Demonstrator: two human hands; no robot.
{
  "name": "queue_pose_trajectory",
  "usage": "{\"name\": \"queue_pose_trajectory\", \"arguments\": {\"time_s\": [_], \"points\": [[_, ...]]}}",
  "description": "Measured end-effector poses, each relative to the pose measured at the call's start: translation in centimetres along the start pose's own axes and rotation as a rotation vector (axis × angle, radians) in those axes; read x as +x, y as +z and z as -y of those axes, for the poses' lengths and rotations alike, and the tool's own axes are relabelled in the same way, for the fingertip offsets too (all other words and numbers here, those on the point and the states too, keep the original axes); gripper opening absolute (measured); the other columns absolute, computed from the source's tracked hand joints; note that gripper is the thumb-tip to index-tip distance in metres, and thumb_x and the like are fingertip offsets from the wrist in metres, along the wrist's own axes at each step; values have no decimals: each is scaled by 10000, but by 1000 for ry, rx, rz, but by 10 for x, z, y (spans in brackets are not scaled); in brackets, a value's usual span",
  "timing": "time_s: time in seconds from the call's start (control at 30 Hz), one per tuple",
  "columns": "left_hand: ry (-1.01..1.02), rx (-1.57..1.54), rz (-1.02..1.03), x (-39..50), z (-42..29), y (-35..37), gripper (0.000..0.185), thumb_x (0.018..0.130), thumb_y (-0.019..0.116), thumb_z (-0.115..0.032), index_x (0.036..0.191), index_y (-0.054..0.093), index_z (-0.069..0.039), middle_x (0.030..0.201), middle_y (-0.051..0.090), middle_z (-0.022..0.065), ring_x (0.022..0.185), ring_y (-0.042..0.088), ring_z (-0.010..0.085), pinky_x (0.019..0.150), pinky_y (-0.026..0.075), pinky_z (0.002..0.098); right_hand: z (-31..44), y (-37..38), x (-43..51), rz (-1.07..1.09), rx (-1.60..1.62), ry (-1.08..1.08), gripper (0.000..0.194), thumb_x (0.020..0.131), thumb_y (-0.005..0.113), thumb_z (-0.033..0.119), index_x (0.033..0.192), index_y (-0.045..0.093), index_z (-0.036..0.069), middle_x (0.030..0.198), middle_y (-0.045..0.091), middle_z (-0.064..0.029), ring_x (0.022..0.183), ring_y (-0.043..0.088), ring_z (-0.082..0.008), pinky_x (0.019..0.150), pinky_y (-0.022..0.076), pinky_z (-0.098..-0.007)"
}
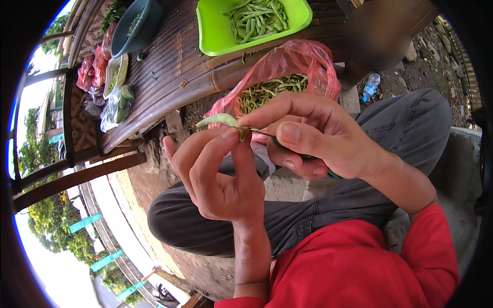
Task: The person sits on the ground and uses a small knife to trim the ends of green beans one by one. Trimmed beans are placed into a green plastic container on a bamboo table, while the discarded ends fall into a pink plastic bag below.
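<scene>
Between thumb and fingers, my left hand [223,173] pinches a pale green bean pod [218,120], its curved end sticking out to the left. My right hand [319,134] grips a small knife [264,133] with a dark handle mostly hidden in the palm. The thin blade touches the pod between my fingertips, where the right index finger also rests. Just beyond my hands, a red plastic bag [316,57] gapes around a heap of beans [269,92]. A bright green basin [210,38] behind it holds green bean pods [260,19].
The slatted bamboo platform [173,73] carries a dark blue-grey basin [119,42], a pale plastic basket [122,69], red bags [101,65] and a clear bag of green vegetables [119,107]. On the ground at right lies a plastic bottle [371,87]. A blurred dark shape [373,38] fills the upper right.
</scene>
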State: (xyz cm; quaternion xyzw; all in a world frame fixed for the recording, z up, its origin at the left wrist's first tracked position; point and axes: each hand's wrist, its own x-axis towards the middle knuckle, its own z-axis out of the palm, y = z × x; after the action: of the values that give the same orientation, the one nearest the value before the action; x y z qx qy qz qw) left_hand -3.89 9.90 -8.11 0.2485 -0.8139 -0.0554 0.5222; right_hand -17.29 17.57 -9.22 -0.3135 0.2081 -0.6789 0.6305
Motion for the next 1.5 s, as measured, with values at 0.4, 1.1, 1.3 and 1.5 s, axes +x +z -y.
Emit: {"name": "queue_pose_trajectory", "arguments": {"time_s": [0.4,1.1,1.3,1.5], "points": [[-29,-150,-36,2,-7,0,230,723,759,-68,861,584,-127,847,604,15,852,611,205,1032,332,497,8,2,-1,34,13,-7,420,974,463,320,1247,484,1,628,476,7,422,304,5,376,255,-144],[-85,-414,-64,5,-15,-8,225,771,720,-83,880,526,-115,824,544,45,756,658,246,1032,344,537,14,-3,-1,14,-85,-33,440,979,445,341,1278,461,18,605,468,10,406,295,4,374,236,-151],[-118,-450,-89,6,-20,-10,197,792,704,-98,869,524,-122,839,533,46,746,656,239,1040,335,542,16,-5,0,1,-101,-23,410,985,432,308,1287,455,32,598,457,15,405,291,1,379,235,-157],[-119,-465,-80,5,-21,-16,217,767,688,-46,894,532,-126,871,534,53,749,657,245,1053,310,553,16,-9,0,-28,-30,1,363,975,471,245,1273,490,39,650,474,17,429,318,-8,374,236,-170]]}}
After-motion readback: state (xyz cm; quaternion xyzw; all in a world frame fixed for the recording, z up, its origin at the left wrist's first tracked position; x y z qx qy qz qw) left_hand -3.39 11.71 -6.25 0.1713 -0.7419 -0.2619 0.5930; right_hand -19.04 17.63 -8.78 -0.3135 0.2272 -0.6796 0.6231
